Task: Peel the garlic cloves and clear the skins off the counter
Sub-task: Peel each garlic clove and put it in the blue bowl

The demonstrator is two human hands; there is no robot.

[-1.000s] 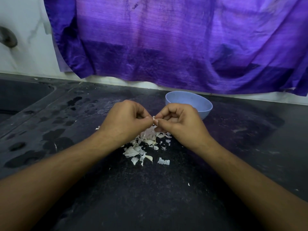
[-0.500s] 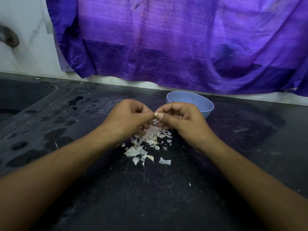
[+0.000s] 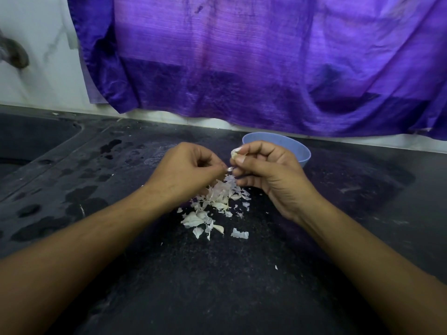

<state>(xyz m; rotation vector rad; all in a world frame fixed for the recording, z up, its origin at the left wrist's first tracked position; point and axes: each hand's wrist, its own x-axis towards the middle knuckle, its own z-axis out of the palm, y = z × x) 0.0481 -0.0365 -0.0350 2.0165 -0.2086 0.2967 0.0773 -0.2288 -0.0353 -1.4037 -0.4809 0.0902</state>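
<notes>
My right hand (image 3: pixel 263 170) pinches a pale garlic clove (image 3: pixel 234 153) between thumb and forefinger, raised in front of the blue bowl (image 3: pixel 301 151). My left hand (image 3: pixel 186 170) sits close beside it, its fingertips pinching a small white scrap of skin (image 3: pixel 229 169). Below both hands a heap of white garlic skins (image 3: pixel 217 201) lies on the black counter (image 3: pixel 217 286), with loose flakes spreading toward me. The bowl's inside is hidden.
A purple cloth (image 3: pixel 242 64) hangs over the back wall down to the counter's rear edge. A dark sink (image 3: pixel 29 141) lies at the far left, with wet patches (image 3: pixel 79 197) on the counter beside it. A tap (image 3: pixel 12 54) juts out at upper left.
My right hand has lifted up and back toward the bowl with the clove, parting from my left hand. My left hand stays in place, now with a scrap of skin.
</notes>
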